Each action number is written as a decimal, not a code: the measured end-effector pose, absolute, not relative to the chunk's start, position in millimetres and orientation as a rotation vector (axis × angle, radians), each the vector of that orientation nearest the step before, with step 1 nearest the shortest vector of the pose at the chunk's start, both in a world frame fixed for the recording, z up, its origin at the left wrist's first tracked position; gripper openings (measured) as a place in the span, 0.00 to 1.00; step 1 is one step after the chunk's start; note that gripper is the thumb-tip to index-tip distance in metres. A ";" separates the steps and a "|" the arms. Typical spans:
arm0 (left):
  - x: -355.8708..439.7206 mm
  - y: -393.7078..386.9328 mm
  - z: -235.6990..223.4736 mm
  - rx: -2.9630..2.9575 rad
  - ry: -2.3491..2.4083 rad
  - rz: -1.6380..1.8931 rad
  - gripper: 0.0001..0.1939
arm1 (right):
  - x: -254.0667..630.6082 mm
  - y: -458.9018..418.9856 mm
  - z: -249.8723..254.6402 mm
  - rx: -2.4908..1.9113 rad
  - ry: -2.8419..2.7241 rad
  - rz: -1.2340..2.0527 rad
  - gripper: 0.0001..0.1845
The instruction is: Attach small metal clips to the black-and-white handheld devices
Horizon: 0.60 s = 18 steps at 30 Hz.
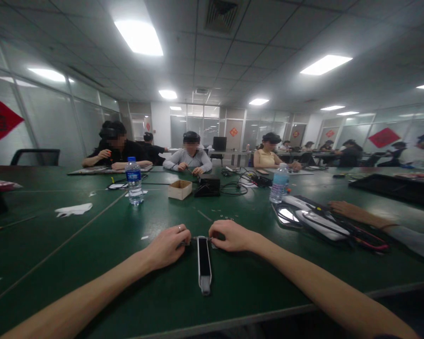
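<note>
Between my hands, a long slim device (pixel 204 259) with a black face, white edges and a grey end lies on the green tabletop, pointing towards me. My left hand (pixel 171 242) is at its far left side, with a ring on one finger. Its fingers are curled and pinched at something small and pale that I cannot make out. Just right of the device's far end, my right hand (pixel 229 235) is closed in the same way, also at something small and unclear. A thin dark line seems to run from the device's far end towards both hands.
The green table (pixel 134 292) carries two water bottles (pixel 133 181), a small open box (pixel 180 189), a black block (pixel 207 186) with cables, and a crumpled white cloth (pixel 73 209). White devices with cables (pixel 318 221) lie right, near another person's hand (pixel 342 209). Several people sit opposite.
</note>
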<state>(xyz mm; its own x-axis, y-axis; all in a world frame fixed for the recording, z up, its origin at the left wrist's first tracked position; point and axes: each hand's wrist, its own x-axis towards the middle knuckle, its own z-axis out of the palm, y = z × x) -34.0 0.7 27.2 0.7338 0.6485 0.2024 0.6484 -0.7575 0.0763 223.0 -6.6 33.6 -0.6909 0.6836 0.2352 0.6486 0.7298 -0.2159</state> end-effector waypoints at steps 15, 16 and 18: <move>-35.9 2.6 24.8 2.857 1.030 0.464 0.06 | 222.6 -10.1 37.6 -1.062 -2.626 0.193 0.05; -36.0 2.9 24.4 2.851 1.037 0.476 0.06 | 222.6 -10.1 37.7 -1.062 -2.625 0.190 0.05; -36.2 4.0 23.3 2.849 1.028 0.500 0.06 | 222.8 -9.9 37.4 -1.057 -2.622 0.187 0.05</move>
<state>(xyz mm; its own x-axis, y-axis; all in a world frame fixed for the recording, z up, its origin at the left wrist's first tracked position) -36.2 4.0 23.3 0.7230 0.6325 0.2778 0.6091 -0.7734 0.1756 222.8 -9.9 37.4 -0.6807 0.6946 0.2329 0.6545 0.7194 -0.2326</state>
